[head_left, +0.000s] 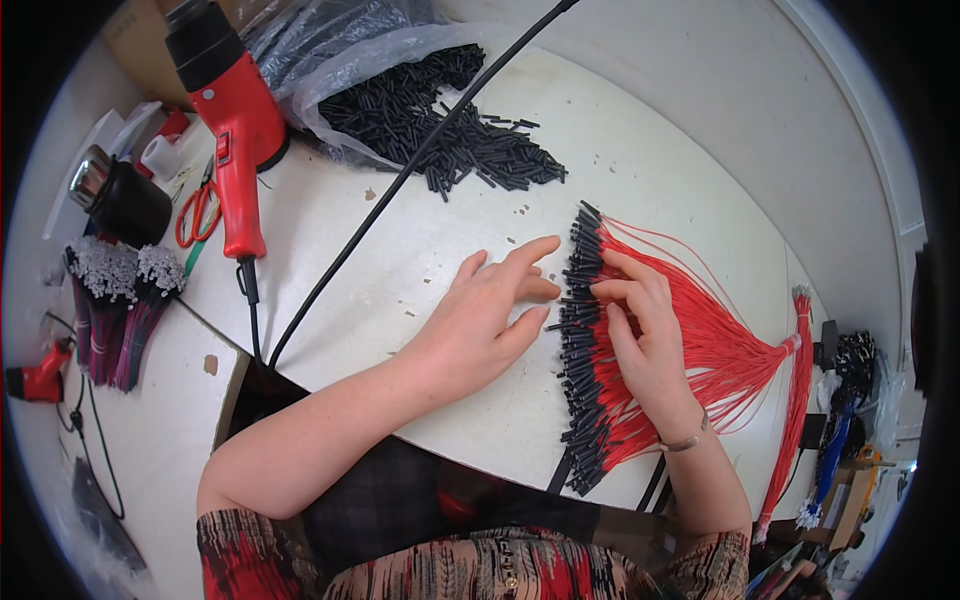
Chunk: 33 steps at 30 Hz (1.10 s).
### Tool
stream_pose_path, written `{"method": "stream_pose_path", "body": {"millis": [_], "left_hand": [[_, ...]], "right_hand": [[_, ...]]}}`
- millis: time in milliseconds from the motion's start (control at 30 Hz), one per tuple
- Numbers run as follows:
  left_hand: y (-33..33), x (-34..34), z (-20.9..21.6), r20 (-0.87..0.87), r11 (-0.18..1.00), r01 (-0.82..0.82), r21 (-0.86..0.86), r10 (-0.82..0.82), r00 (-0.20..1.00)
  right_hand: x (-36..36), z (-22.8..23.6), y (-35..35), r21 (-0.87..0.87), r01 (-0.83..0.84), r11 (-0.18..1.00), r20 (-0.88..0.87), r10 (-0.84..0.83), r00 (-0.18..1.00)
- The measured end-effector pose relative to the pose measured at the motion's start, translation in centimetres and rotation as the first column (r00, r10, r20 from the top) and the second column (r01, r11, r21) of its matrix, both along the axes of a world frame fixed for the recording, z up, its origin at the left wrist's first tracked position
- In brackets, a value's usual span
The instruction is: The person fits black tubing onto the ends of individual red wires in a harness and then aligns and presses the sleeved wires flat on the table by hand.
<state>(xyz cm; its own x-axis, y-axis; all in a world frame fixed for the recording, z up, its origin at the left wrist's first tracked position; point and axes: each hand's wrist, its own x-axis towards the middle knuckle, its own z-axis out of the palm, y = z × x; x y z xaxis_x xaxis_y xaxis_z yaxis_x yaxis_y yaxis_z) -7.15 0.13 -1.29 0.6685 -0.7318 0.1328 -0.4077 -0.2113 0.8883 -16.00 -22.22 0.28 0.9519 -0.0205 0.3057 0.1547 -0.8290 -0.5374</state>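
Observation:
A fan of thin red wires [715, 330] lies on the white table, gathered at its right end by a tie. Along the fan's left edge, black sleeves [578, 365] cover the wire ends in a dense row. Just left of that row is my left hand [495, 310], fingers apart, with nothing visible in it. My right hand [645, 325] rests over the wires beside the sleeves; its fingers are bent and spread, with the thumb apart from them. Whether its fingertips touch single wires is hard to see.
Loose black tubes [510, 155] spill from a clear plastic bag [300, 90] at the back. A red heat gun [240, 150] stands at the left, near orange-handled scissors [200, 210] and bundled dark wires [110, 330]. A black cable [400, 180] crosses the table. Another red wire bundle [790, 430] lies right.

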Motion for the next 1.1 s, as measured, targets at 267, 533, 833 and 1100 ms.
{"method": "stream_pose_path", "body": {"millis": [267, 533, 833, 1100], "left_hand": [[0.2, 0.0, 0.1, -0.112, 0.995, -0.056, -0.078, 0.048, 0.993], [0.2, 0.1, 0.1, -0.193, 0.992, -0.094, -0.083, 0.077, 0.978], [0.2, 0.2, -0.1, -0.18, 0.991, -0.099, -0.085, 0.082, 0.98], [0.1, 0.1, -0.2, -0.225, 0.982, -0.097, -0.16, 0.059, 0.972]], "right_hand": [[0.9, 0.8, -0.8, -0.116, 0.027, 0.993, 0.006, -0.026, 1.0], [1.4, 0.3, -1.1, -0.203, -0.005, 0.979, 0.017, 0.008, 1.0], [0.9, 0.1, -0.9, -0.161, -0.019, 0.987, 0.01, 0.021, 1.0], [0.8, 0.2, -0.9, -0.144, -0.023, 0.989, -0.009, 0.022, 1.0]]}}
